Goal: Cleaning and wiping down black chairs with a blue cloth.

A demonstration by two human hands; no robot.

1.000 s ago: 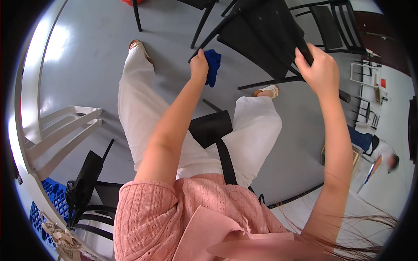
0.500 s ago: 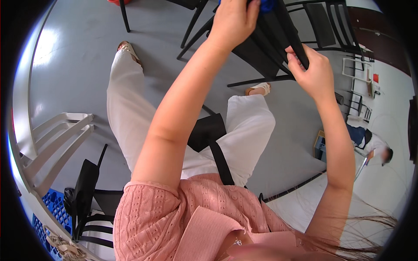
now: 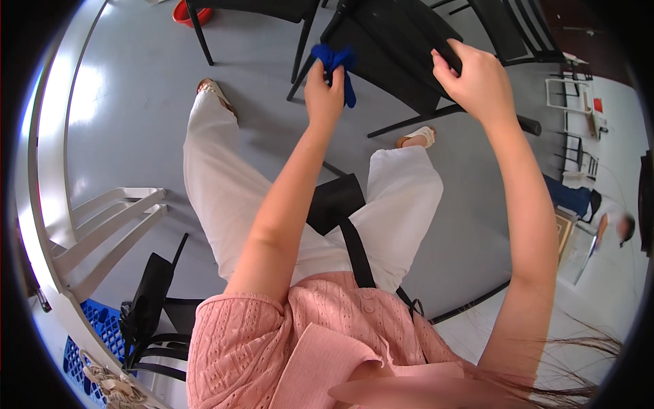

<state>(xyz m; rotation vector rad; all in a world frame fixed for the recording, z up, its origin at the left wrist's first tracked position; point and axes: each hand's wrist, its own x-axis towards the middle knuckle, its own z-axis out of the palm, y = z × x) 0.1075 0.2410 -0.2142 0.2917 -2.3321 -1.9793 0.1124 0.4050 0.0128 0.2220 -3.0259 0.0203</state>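
Observation:
My left hand (image 3: pixel 323 97) is closed on a bunched blue cloth (image 3: pixel 332 56), part of which hangs below the fingers. The hand is at the left side of a black chair (image 3: pixel 388 65) in front of me; whether the cloth touches it I cannot tell. My right hand (image 3: pixel 482 83) grips the edge of that chair's back, the fingers curled around it and partly hidden.
More black chairs stand at the top left (image 3: pixel 262 8) and top right (image 3: pixel 501 31). A red basin (image 3: pixel 182 13) is on the floor. White rails (image 3: pixel 112 228) and a blue crate (image 3: pixel 102 320) are at left. Another person (image 3: pixel 613 221) works at far right.
My left hand has come down and left, toward me, with the blue cloth, which now shows more fully. My right hand has stayed on the black chair's back while the view shifted slightly.

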